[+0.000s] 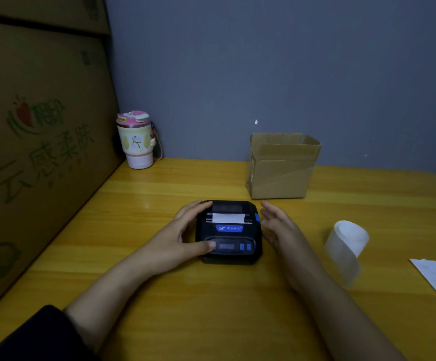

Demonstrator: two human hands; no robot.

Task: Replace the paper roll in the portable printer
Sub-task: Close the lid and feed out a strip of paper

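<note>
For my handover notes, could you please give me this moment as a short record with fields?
printer: black, lid closed, centred on the yellow table
paper strip: white, sticking out of the printer's slot
left hand: cupping the printer's left side, thumb on the front panel
right hand: open, beside the printer's right side
paper roll: loose, partly unwound, right of the printer
cardboard box: open, behind the printer
</note>
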